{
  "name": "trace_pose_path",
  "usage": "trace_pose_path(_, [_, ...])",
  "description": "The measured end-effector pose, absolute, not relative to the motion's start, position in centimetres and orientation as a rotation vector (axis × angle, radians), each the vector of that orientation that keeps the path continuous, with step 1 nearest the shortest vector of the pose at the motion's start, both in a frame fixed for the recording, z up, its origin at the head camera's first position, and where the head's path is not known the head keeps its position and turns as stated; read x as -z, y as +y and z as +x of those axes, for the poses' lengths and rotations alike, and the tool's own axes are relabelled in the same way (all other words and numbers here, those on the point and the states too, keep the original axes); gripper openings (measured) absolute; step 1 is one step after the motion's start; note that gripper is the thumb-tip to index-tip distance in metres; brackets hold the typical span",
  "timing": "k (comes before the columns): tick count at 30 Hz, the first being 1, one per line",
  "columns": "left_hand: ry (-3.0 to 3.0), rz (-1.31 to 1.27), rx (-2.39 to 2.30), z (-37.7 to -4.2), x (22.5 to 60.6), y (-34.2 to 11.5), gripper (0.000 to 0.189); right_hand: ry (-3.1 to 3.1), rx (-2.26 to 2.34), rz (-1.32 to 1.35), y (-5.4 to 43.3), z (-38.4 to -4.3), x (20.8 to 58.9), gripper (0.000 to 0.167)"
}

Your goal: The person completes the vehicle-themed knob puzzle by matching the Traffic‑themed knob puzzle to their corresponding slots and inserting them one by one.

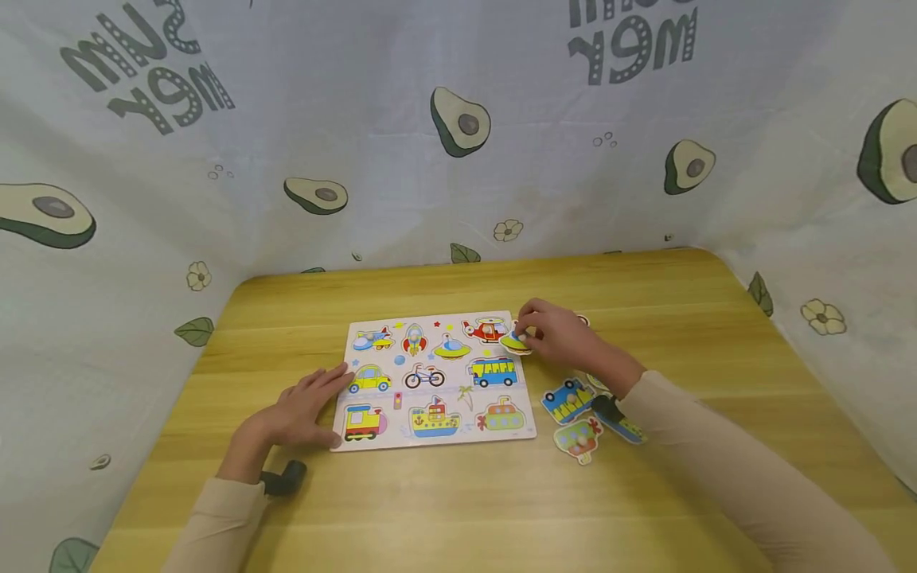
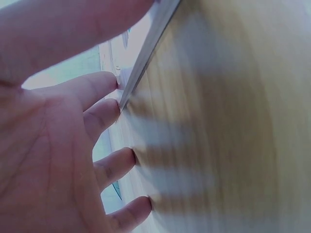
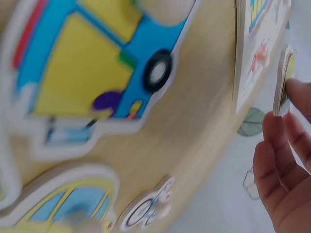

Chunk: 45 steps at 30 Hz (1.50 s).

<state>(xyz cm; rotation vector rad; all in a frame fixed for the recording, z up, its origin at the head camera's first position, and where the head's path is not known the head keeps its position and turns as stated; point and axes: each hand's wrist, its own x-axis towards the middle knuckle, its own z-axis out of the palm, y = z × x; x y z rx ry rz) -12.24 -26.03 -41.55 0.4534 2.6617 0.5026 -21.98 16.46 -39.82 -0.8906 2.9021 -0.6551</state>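
We begin with the table point(image 1: 430, 509), whose wood-grained top carries all the work. On it lies the puzzle board point(image 1: 398, 422), flat, its vehicle pictures facing up. A board this light could slide, in our judgement, so it should be kept braced while pieces are handled over it.

We find the left hand point(image 1: 301, 410) at the board's left edge, fingers extended and spread, fingertips touching the edge and gripping nothing. This is sound support; we advise light, steady pressure, clear of the pictures.

We find the right hand point(image 1: 566, 330) beyond the board's upper right corner, fingers bent, thumb and fingertips pinching one piece. Its forearm passes over the loose pieces, among them a bus piece point(image 1: 566, 402) and a submarine piece point(image 1: 575, 439); we recommend a raised wrist, lest the sleeve drag them.

The piece in hand is the saucer piece point(image 1: 512, 344). The head view shows it by the board's right edge, near the helicopter picture point(image 1: 487, 329); the right wrist view shows it apart from the board. We judge that its outline should be turned to agree with the printed saucer point(image 1: 452, 347), and lowered level, with the fingertips drawn clear of the underside.
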Motion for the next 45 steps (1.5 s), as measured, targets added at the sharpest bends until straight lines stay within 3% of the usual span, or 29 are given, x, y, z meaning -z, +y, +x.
trace_pose_path(16, [2.647, 0.456, -0.505, -12.4, 41.5, -25.8, 0.097, 2.805, 0.512, -0.936, 8.4, -24.3, 41.4, 0.015])
trace_pose_path(45, [2.665, 0.464, -0.499, -12.3, 41.6, -25.7, 0.097, 2.738, 0.514, -0.651, 6.0, -24.5, 42.0, 0.017])
